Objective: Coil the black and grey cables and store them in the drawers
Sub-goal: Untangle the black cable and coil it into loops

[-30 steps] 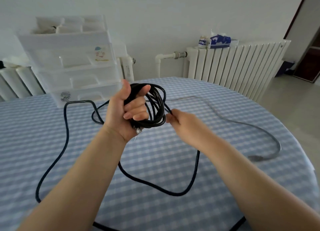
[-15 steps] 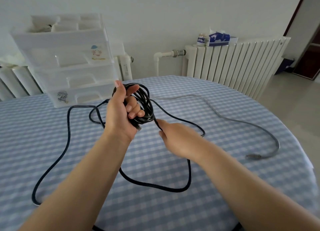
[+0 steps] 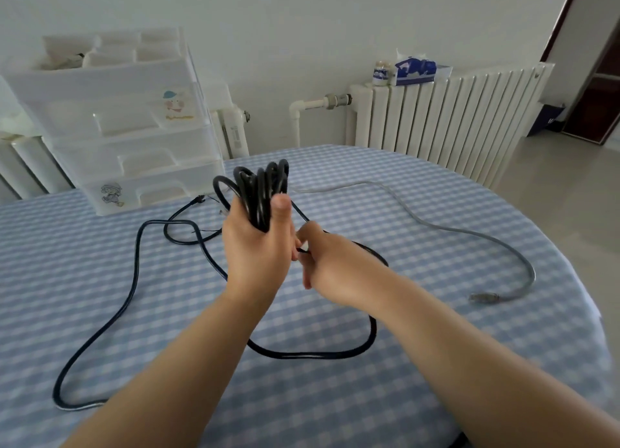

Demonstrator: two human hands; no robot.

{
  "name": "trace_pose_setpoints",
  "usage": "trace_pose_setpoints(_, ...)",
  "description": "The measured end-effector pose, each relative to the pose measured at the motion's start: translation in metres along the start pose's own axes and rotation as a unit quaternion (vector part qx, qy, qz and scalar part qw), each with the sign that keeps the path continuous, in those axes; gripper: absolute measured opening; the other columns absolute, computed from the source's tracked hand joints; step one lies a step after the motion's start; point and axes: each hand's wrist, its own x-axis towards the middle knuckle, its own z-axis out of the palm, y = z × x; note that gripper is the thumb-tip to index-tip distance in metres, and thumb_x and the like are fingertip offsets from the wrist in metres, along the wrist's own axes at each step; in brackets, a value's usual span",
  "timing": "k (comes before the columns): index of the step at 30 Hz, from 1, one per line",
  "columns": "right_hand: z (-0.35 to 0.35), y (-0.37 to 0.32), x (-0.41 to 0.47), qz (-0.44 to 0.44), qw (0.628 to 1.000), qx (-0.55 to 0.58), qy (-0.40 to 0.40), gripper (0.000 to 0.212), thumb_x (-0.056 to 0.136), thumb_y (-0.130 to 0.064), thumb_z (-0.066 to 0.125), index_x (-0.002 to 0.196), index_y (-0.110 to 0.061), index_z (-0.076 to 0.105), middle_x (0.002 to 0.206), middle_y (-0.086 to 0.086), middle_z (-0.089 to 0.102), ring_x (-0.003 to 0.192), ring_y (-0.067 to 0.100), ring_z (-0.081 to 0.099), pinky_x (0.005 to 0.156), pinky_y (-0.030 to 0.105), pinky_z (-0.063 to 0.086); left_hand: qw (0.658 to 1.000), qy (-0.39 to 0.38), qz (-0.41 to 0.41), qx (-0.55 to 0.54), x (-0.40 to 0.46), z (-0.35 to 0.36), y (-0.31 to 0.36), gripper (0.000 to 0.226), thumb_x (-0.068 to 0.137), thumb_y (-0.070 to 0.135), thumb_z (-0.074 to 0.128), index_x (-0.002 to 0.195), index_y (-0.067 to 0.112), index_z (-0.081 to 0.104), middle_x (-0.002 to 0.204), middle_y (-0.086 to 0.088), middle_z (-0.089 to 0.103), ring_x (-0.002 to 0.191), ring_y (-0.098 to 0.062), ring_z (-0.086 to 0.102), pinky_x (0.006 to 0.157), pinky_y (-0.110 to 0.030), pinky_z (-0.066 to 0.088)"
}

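Black cable (image 3: 265, 192) half-coiled — left hand (image 3: 258, 246) grips the bundle above the counter (image 3: 436, 363); right hand (image 3: 335, 266) pinches the loose run beside it. Next: draw in slack (much remains). Grey cable (image 3: 469, 232) untouched; drawers (image 3: 134, 152) closed.

Two cables on the table: one black cable (image 3: 134, 279), one grey cable (image 3: 469, 232). One drawer unit (image 3: 127, 125) far left, three drawers stacked. Two hands: left hand (image 3: 258, 246), right hand (image 3: 332, 266). Far right, two radiator-top items: one jar (image 3: 380, 73), one tissue pack (image 3: 416, 70).
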Motion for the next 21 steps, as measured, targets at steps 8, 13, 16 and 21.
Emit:
trace_pose_setpoints(8, -0.002, -0.002, -0.004, -0.02, 0.989, 0.073, -0.129, 0.084, 0.099, -0.007, 0.04, 0.142, -0.059, -0.009, 0.113, -0.005, 0.062, 0.069, 0.005, 0.067, 0.063, 0.022, 0.055, 0.989, 0.02, 0.085, 0.12, 0.006, -0.008, -0.011, 0.061, 0.085, 0.07, 0.039, 0.078, 0.012, 0.055, 0.055, 0.002, 0.061, 0.054, -0.012, 0.061, 0.058, -0.028, 0.05)
trace_pose_setpoints(13, 0.008, -0.003, 0.0, 0.004, 0.998, 0.052, -0.026, 0.051, 0.099, -0.014, 0.039, 0.145, -0.023, 0.019, 0.099, -0.002, 0.067, 0.063, 0.012, 0.066, 0.062, 0.029, 0.054, 0.972, -0.011, 0.102, 0.21, 0.005, -0.006, -0.016, 0.077, 0.085, 0.07, 0.039, 0.088, -0.004, 0.059, 0.065, 0.004, 0.068, 0.07, -0.004, 0.065, 0.064, -0.004, 0.04)
trace_pose_setpoints(16, 0.003, -0.004, -0.002, -0.017, 0.997, 0.048, -0.061, 0.041, 0.101, -0.02, 0.039, 0.14, -0.024, 0.03, 0.103, 0.002, 0.064, 0.069, 0.011, 0.063, 0.066, 0.028, 0.052, 0.962, -0.035, 0.106, 0.248, 0.009, -0.009, -0.019, 0.092, 0.079, 0.082, 0.028, 0.089, -0.002, 0.062, 0.071, 0.001, 0.07, 0.068, -0.012, 0.067, 0.065, -0.019, 0.049)
trace_pose_setpoints(21, -0.013, -0.004, -0.009, -0.07, 0.984, 0.138, -0.092, 0.028, 0.099, -0.01, 0.044, 0.086, -0.033, 0.05, 0.069, -0.015, 0.067, 0.059, 0.003, 0.067, 0.064, 0.017, 0.051, 0.934, -0.054, 0.122, 0.332, 0.007, -0.007, -0.016, 0.063, 0.076, 0.057, 0.047, 0.09, -0.003, 0.058, 0.066, -0.004, 0.066, 0.058, -0.028, 0.065, 0.053, -0.03, 0.048)
